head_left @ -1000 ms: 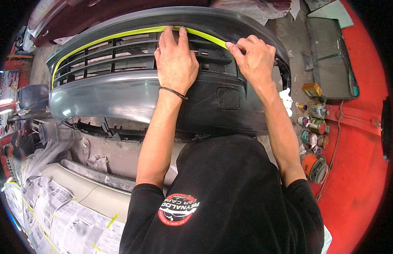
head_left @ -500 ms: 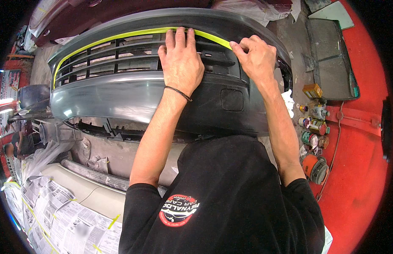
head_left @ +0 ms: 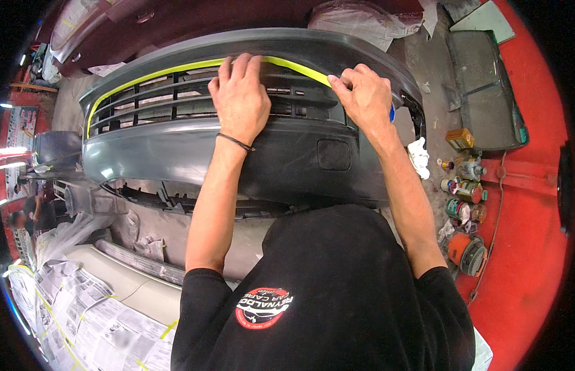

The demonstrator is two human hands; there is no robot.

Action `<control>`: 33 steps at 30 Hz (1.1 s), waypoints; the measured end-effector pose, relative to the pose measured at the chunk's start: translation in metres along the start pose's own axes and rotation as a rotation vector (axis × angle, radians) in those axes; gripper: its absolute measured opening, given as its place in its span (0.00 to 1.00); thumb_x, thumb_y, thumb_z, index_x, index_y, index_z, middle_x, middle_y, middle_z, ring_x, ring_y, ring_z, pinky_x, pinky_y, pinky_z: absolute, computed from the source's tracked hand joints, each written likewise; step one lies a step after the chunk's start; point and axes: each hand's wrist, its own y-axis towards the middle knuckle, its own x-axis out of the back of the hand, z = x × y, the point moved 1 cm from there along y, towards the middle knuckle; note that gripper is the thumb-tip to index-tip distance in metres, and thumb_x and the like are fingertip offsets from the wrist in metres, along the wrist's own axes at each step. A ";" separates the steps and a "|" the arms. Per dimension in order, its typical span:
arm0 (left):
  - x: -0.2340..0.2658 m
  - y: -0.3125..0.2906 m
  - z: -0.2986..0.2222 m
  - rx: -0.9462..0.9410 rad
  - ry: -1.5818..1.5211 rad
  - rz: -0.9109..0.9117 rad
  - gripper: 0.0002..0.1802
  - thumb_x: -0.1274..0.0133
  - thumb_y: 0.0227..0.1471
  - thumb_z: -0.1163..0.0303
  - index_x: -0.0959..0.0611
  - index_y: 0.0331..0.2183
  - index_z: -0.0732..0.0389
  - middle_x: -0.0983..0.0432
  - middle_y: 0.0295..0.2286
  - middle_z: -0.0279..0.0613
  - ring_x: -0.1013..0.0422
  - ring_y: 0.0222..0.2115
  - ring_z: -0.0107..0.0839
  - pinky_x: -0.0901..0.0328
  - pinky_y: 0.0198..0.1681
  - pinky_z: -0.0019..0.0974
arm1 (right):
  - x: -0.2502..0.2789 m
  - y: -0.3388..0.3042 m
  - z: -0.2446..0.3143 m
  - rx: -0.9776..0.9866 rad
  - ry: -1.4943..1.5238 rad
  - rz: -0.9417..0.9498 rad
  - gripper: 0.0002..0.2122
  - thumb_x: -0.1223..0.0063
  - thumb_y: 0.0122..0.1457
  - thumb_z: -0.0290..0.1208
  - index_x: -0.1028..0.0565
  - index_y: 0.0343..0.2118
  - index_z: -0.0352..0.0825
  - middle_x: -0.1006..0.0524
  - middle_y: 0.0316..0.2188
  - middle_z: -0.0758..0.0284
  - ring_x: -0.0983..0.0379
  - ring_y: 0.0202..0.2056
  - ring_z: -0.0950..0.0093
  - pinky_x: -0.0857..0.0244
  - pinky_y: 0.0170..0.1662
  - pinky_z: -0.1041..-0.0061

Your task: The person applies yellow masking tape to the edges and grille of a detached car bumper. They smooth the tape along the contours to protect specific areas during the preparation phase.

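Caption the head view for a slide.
Both hands, left hand and right hand, press yellow tape along a grey bumper grille.

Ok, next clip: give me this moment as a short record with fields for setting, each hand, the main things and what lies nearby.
setting: workshop with a red floor, seen from the person's head
left hand: laid flat on the yellow-green masking tape along the top edge of the grille opening
right hand: fingertips pinching or pressing the tape's right end
bumper: grey, unmounted, grille slats dark
nearby right: cans and jars, white rag, orange power tool
nearby left: panel masked with newspaper
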 end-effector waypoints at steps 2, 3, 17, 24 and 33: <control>0.002 -0.001 0.008 0.017 0.017 -0.002 0.29 0.43 0.59 0.74 0.17 0.62 0.52 0.22 0.62 0.40 0.30 0.65 0.50 0.34 0.64 0.60 | 0.000 0.000 0.002 0.003 -0.007 -0.004 0.17 0.36 0.68 0.49 0.12 0.32 0.39 0.18 0.33 0.64 0.19 0.39 0.59 0.33 0.45 0.51; 0.001 -0.002 0.009 0.020 0.031 0.001 0.29 0.43 0.59 0.74 0.17 0.62 0.52 0.22 0.62 0.41 0.30 0.65 0.50 0.34 0.63 0.60 | -0.001 0.000 0.004 0.010 -0.017 -0.012 0.17 0.36 0.68 0.49 0.12 0.33 0.39 0.18 0.33 0.64 0.19 0.39 0.59 0.33 0.45 0.51; -0.002 0.003 -0.010 -0.065 -0.015 0.051 0.31 0.40 0.56 0.75 0.17 0.61 0.50 0.24 0.60 0.44 0.29 0.63 0.51 0.35 0.63 0.60 | -0.002 -0.004 0.008 0.018 -0.016 -0.023 0.14 0.34 0.66 0.46 0.14 0.31 0.39 0.19 0.32 0.65 0.19 0.39 0.59 0.33 0.44 0.52; -0.001 0.002 -0.013 -0.083 -0.003 0.056 0.31 0.41 0.57 0.75 0.17 0.62 0.50 0.25 0.60 0.45 0.30 0.63 0.52 0.35 0.63 0.60 | -0.012 -0.006 0.004 0.022 0.011 -0.088 0.15 0.34 0.66 0.46 0.14 0.30 0.38 0.20 0.31 0.64 0.19 0.38 0.59 0.33 0.43 0.52; 0.003 -0.003 -0.015 -0.137 0.011 0.083 0.33 0.41 0.59 0.72 0.19 0.65 0.51 0.25 0.62 0.42 0.31 0.65 0.49 0.37 0.65 0.59 | -0.012 -0.009 0.006 0.027 0.035 -0.156 0.15 0.32 0.65 0.44 0.16 0.28 0.38 0.21 0.31 0.64 0.20 0.37 0.59 0.32 0.41 0.53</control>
